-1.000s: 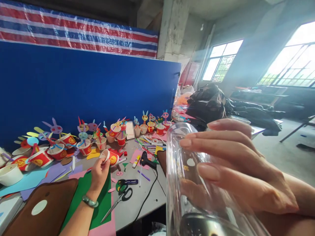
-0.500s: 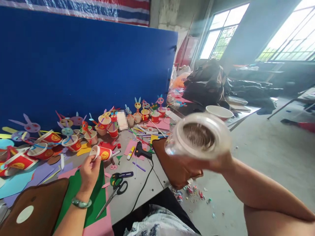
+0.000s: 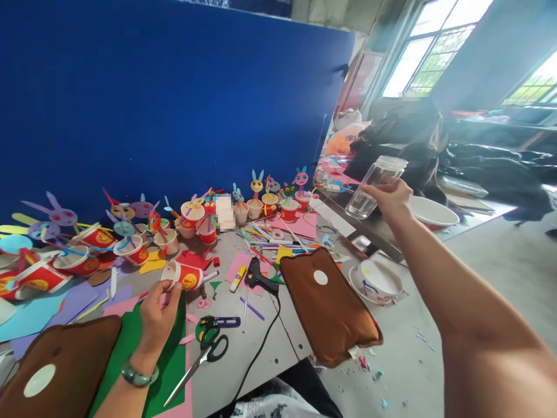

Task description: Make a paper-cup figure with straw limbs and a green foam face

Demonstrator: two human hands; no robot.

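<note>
My left hand (image 3: 160, 310) pinches the rim of a red and white paper cup (image 3: 185, 275), which lies tilted on its side above the green paper (image 3: 167, 348). Out at the right, my right hand (image 3: 394, 197) is wrapped round a clear glass bottle (image 3: 369, 188), held tilted over the dark side table (image 3: 335, 203). Black-handled scissors (image 3: 204, 354) and a purple-handled cutter (image 3: 221, 322) lie to the right of the left hand. Beyond them rest a black glue gun (image 3: 260, 276) with its cord and a yellow glue stick (image 3: 237, 278).
Several paper-cup figures with rabbit-like heads (image 3: 256, 184) line the blue board (image 3: 174, 104). A brown cushion-like pad (image 3: 326, 307) lies at the table's right edge, another brown pad (image 3: 65, 354) at the left. A white bowl (image 3: 378, 278) stands below the side table; a larger bowl (image 3: 435, 212) sits behind my right arm.
My right hand has carried the bottle away from close to the camera, out to the side table. The view has turned right. My left hand still holds the cup.
</note>
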